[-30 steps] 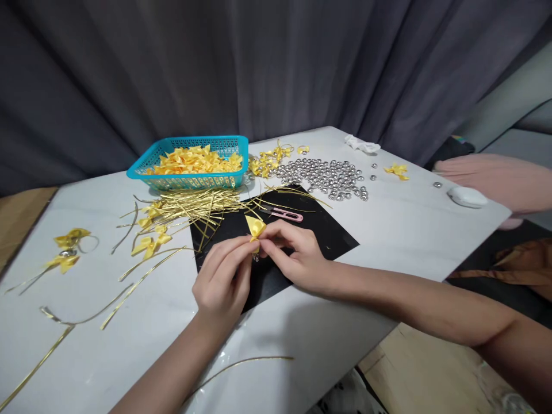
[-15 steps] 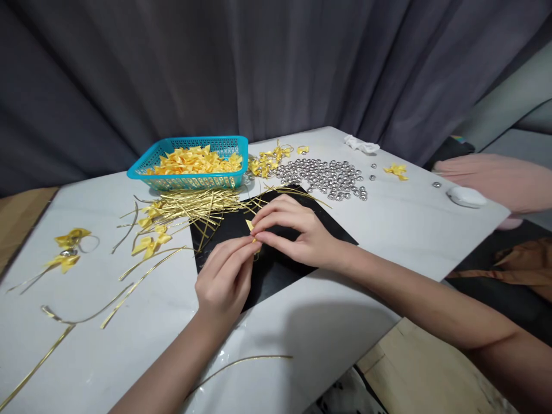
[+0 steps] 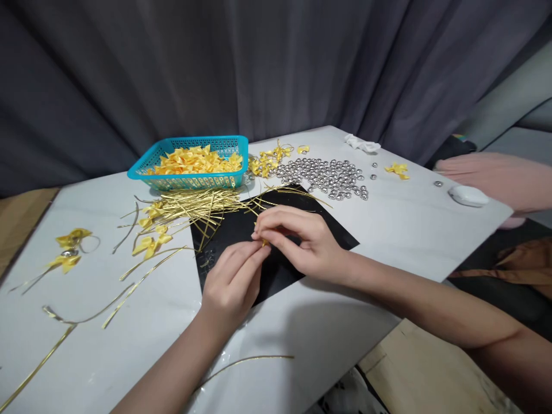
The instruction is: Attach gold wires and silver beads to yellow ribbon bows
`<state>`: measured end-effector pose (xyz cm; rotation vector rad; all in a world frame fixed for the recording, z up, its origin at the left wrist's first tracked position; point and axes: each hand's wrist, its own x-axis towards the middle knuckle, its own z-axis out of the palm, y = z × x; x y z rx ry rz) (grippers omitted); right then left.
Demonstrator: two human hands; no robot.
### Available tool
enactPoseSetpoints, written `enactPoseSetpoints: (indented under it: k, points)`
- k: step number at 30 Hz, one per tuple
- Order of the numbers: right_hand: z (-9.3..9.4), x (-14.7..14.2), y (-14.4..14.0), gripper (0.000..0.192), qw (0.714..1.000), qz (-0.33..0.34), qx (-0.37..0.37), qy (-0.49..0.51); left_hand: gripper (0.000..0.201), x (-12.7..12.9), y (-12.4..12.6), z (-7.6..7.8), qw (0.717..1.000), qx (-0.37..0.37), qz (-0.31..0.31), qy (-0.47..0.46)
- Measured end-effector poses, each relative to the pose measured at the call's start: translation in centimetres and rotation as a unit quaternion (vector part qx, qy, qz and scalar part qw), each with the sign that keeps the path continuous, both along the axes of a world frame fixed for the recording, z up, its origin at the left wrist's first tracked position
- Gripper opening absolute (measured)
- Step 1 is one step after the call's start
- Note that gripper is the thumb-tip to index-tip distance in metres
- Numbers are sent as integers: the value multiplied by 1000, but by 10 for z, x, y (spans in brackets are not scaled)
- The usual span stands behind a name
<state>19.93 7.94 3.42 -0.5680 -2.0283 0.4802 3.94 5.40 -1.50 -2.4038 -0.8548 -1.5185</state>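
Observation:
Above the black mat (image 3: 280, 283), my left hand (image 3: 233, 276) and my right hand (image 3: 302, 238) meet at the fingertips. Both are closed in a pinch on a small yellow ribbon bow (image 3: 264, 242), most of which the fingers hide. Just beyond the left hand lies a heap of gold twist ties (image 3: 198, 204), some ends reaching over the mat. A few yellow ribbon bows (image 3: 149, 246) rest left of the mat.
A blue basket (image 3: 187, 183) full of yellow bows stands at the back. Silver beads (image 3: 330, 177) are spread behind the mat. A white computer mouse (image 3: 468, 196) and a crumpled white tissue (image 3: 362, 144) lie right. Loose gold ties (image 3: 47, 359) lie at front left.
Both hands have shifted slightly right and toward me. The right fingers have curled further over the yellow bow, so less of it shows.

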Motion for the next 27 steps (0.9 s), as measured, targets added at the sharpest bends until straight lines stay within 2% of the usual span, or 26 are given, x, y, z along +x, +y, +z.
enactPoseSetpoints:
  k: [5, 10, 17, 20, 23, 27]
  points:
    - [-1, -2, -2, 12, 999, -10, 8, 34, 32, 0, 0, 0, 1000, 17, 1, 14]
    - [-5, -3, 4, 9, 998, 7, -53, 34, 30, 0, -1, 2, 999, 19, 14, -23]
    - [-8, -3, 7, 15, 999, 17, 8, -28, 30, 1, 1, 2, 1000, 6, 12, -23]
    - [-7, -6, 1, 17, 1000, 17, -7, -22, 31, 2, 1, 2, 1000, 14, 0, -21]
    - [-3, -7, -4, 16, 999, 16, -33, 13, 28, 1, 0, 2, 1000, 13, -5, 7]
    - [8, -2, -4, 12, 989, 4, -75, 125, 23, 2, 1, 2, 996, -37, -24, 76]
